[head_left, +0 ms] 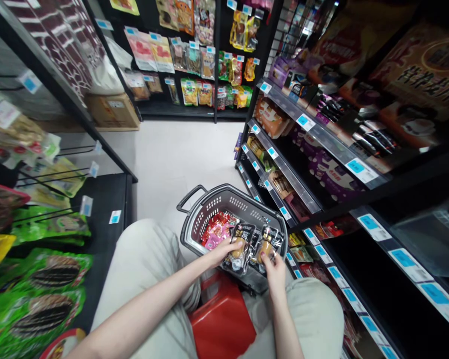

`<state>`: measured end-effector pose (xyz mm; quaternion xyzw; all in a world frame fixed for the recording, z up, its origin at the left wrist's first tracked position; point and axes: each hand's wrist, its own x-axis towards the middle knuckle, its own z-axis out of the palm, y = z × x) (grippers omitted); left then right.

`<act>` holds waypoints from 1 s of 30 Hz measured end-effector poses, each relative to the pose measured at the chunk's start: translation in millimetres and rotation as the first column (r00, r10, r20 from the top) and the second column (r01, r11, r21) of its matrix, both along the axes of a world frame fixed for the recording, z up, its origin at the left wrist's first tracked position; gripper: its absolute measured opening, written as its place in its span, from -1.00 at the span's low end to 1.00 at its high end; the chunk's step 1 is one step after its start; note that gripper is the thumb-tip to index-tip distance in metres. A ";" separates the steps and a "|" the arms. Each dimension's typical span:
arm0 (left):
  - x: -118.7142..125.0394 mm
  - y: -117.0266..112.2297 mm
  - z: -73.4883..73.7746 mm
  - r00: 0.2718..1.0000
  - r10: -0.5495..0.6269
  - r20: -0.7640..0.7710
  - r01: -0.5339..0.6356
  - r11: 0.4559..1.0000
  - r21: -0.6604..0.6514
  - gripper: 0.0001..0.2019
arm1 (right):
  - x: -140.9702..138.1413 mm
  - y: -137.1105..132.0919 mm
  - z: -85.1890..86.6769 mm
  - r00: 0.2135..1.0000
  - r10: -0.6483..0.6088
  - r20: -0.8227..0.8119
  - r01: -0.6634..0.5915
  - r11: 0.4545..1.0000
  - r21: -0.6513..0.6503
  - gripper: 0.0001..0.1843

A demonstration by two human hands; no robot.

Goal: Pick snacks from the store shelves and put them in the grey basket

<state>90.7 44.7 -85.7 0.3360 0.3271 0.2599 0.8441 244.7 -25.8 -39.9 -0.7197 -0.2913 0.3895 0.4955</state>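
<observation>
A grey shopping basket (224, 192) stands in front of my knees, its handle folded out to the left. My left hand (224, 250) is closed on a black snack packet (243, 233) marked 85, with a brown item showing through its clear window. My right hand (272, 264) pinches the lower edge of a similar black packet (267, 235) over the right side of the basket. More dark packets lie partly hidden between and under these two. Red and pink wrapped packets (217, 230) fill the basket's left part.
Shelves with price tags (307, 122) run close along the right. At the left, green bags (52, 271) lie on a black shelf near hanging packs. A red plastic object (222, 319) sits between my legs. A cardboard box (114, 110) stands farther back, beside a wall of hanging snacks.
</observation>
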 end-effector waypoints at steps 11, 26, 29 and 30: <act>0.1 -2.0 -0.5 0.998 -0.015 -0.062 0.022 0.993 0.117 -0.61 | -1.0 -4.5 -3.2 0.994 0.089 0.071 -0.085 0.995 -0.054 -0.49; 1.2 -4.9 -1.2 0.997 -0.001 -0.076 0.010 0.993 0.122 -0.55 | -17.8 -6.5 -18.7 0.967 0.236 0.098 -0.236 0.972 -0.012 -0.50; 2.4 -6.4 -3.9 0.998 0.000 -0.063 0.005 0.996 0.085 -0.50 | -21.1 -8.0 -26.5 0.911 0.288 0.295 -0.290 0.956 -0.038 -0.56; 2.9 -6.9 -5.0 0.998 -0.001 -0.060 0.005 0.997 0.074 -0.49 | -22.3 -8.4 -29.3 0.897 0.289 0.334 -0.293 0.955 -0.039 -0.56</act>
